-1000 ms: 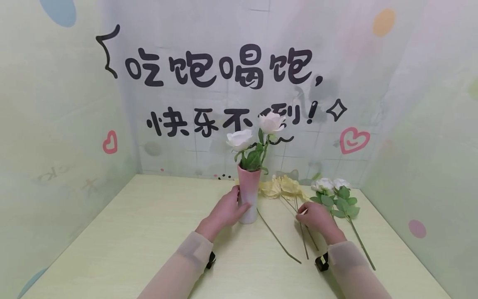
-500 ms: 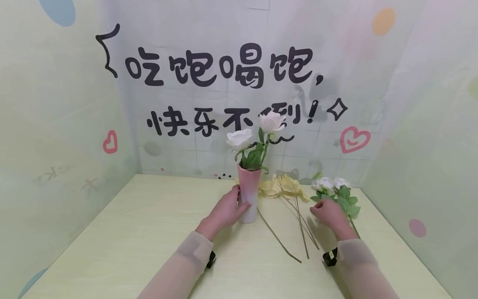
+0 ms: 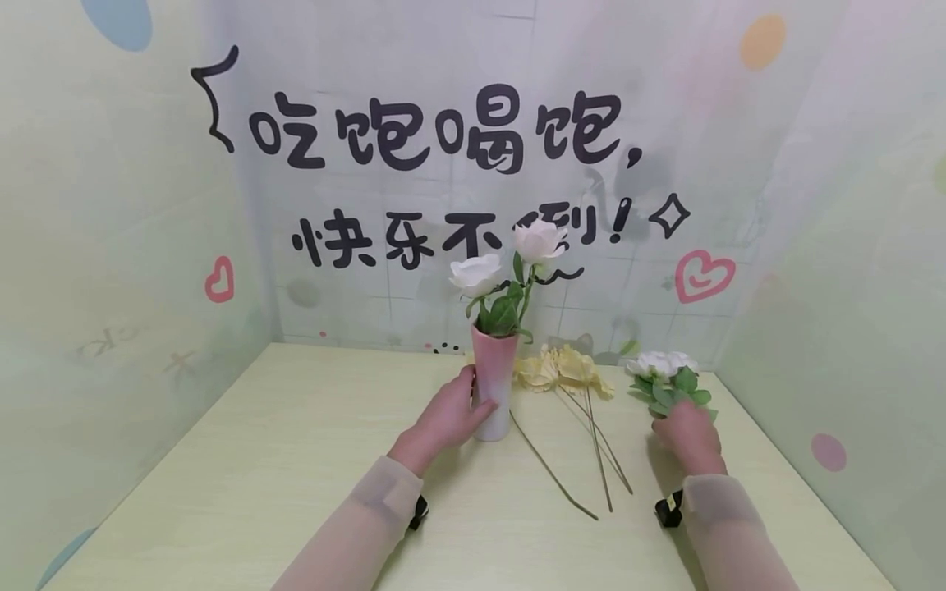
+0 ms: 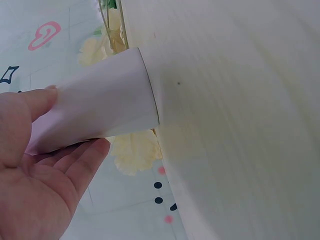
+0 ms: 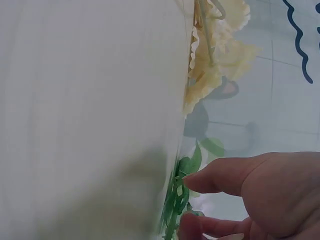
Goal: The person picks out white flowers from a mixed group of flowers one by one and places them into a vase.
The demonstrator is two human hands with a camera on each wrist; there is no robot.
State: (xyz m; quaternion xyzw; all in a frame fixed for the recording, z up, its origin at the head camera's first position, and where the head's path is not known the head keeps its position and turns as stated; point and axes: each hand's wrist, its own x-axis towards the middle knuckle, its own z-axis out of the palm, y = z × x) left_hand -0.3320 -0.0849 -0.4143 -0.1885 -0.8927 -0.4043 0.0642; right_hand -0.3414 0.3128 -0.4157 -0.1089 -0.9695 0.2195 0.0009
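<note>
A pink-and-white vase (image 3: 493, 386) stands upright on the table with two white roses (image 3: 475, 275) and green leaves in its mouth. My left hand (image 3: 442, 413) grips the vase from the left; in the left wrist view its thumb and fingers lie on either side of the vase's pale lower body (image 4: 107, 95). At the right, my right hand (image 3: 691, 435) is over the stems of two more white roses (image 3: 661, 364) lying there. Seen from the right wrist, its thumb and fingers are apart, close to the green stems and leaves (image 5: 176, 200). The hand hides most of those stems in the head view.
Yellow flowers (image 3: 565, 371) lie at the back of the table, right of the vase, their long thin stems (image 3: 597, 447) pointing toward the front. A printed backdrop (image 3: 355, 312) rises behind the table (image 3: 281, 460), with side walls left and right.
My right hand has moved right, from the yellow flowers' stems to the lying white roses. One of these roses has shifted slightly right. The left hand and vase have stayed put.
</note>
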